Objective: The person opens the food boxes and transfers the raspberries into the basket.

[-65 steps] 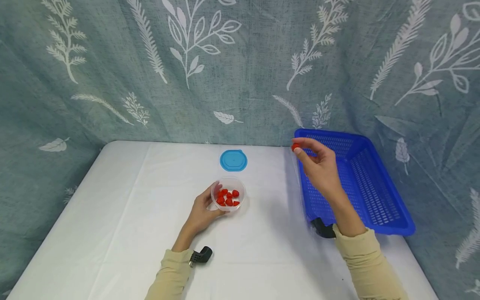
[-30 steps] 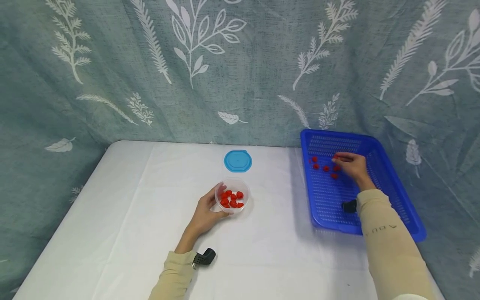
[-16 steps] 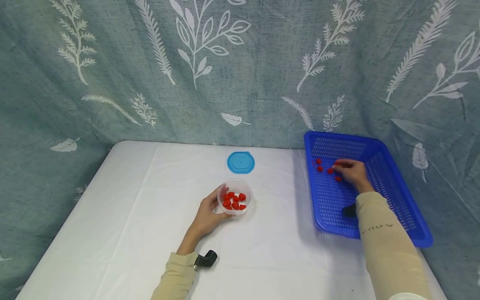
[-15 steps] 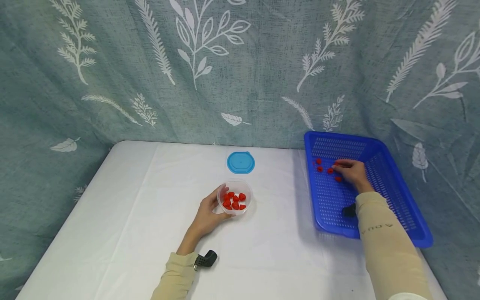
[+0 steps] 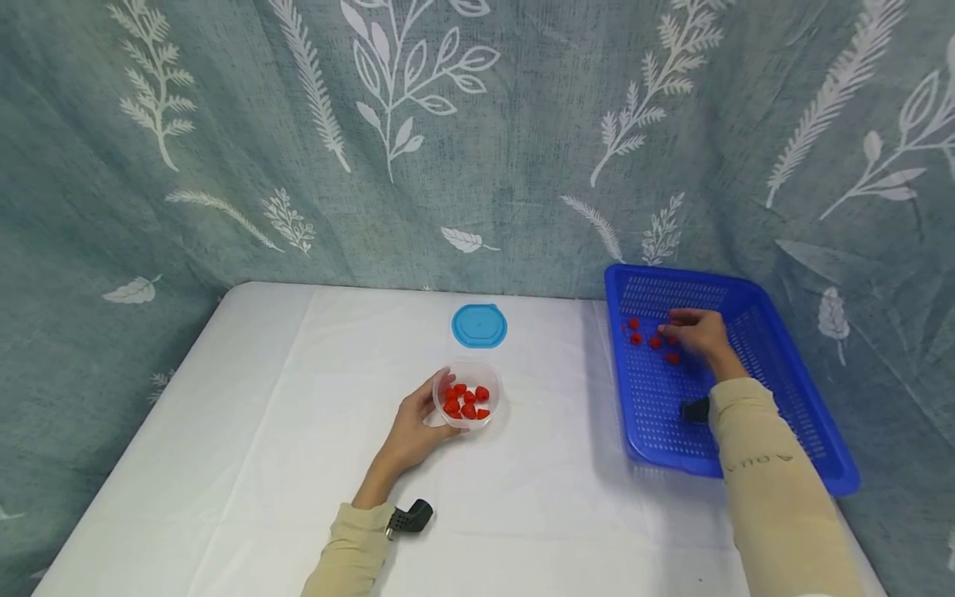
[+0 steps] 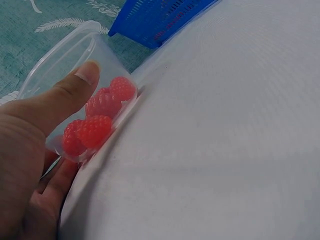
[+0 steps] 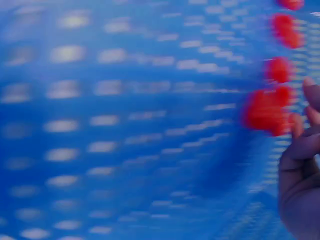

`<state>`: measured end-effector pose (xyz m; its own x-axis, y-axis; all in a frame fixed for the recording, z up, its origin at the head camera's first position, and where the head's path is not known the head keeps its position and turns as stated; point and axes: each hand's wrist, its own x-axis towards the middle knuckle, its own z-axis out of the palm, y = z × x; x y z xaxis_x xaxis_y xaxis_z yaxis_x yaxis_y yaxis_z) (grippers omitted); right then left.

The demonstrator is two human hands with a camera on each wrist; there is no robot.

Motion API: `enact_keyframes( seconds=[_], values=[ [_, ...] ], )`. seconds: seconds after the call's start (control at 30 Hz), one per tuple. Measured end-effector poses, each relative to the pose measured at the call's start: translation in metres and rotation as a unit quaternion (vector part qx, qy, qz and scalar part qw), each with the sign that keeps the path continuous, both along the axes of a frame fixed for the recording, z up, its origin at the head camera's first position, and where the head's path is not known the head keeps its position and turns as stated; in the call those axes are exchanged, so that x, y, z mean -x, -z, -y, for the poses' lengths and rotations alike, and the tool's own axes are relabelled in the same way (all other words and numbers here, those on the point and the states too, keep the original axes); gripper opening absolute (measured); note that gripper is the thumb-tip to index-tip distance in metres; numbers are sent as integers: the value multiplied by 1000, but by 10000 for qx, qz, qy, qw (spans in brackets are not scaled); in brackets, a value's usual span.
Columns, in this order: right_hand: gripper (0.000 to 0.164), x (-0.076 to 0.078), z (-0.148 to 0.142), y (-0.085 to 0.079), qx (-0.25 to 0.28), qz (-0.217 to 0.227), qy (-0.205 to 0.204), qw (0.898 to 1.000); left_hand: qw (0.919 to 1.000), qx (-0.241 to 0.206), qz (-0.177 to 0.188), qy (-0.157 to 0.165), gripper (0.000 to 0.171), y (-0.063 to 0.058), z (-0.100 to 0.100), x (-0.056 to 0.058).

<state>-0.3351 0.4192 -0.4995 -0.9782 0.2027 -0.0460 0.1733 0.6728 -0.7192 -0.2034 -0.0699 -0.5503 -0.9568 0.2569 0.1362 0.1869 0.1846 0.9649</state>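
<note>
The clear tub (image 5: 470, 371) is gripped around its wall by the left hand (image 5: 413, 427), while the right hand (image 5: 701, 333), fingers parted and nothing visibly pinched, is held inside the blue basket (image 5: 664, 419) near red berries (image 5: 655, 342), judged light and perhaps soft, best taken by their sides.

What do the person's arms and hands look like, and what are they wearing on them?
The left sleeve and right sleeve are long and pale yellowish-tan. The right one has dark letters, too small to read surely. A black gadget sits by the left cuff, and a second gadget by the right. The left hand and right hand wear no gloves.
</note>
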Motion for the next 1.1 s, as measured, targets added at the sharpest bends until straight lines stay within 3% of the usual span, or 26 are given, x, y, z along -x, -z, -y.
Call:
enact_keyframes(
  seconds=[0.17, 0.27, 0.47, 0.6, 0.7, 0.83, 0.97, 1.1],
  values=[
    [51, 1, 16, -37, 162, -494, -148, 9985, 9999, 30, -87, -57, 91, 20, 0, 9],
    [50, -4, 33, -65, 388, -798, -296, 9956, 9999, -27, -155, -47, 91, 25, 1, 11],
    [49, -33, 75, -120, 992, -1081, -658, 9870, 9998, -49, -198, -7, 91, 26, 2, 12],
    [39, -57, 102, -142, 1481, -1317, -965, 9754, 9999, -25, -145, 20, 91, 25, 2, 12],
    [35, -75, 123, -149, 1637, -1490, -1213, 9676, 9999, -38, -131, 33, 91, 25, 2, 12],
    [35, -93, 151, -147, 1640, -1537, -1519, 9625, 9999, -27, -140, 24, 92, 25, 2, 13],
    [35, -105, 178, -133, 1667, -1243, -1898, 9596, 9998, -60, -165, 52, 91, 25, 2, 12],
    [29, -109, 207, -109, 1612, -944, -2201, 9574, 9995, -53, -301, 73, 91, 25, 2, 12]
  ],
)
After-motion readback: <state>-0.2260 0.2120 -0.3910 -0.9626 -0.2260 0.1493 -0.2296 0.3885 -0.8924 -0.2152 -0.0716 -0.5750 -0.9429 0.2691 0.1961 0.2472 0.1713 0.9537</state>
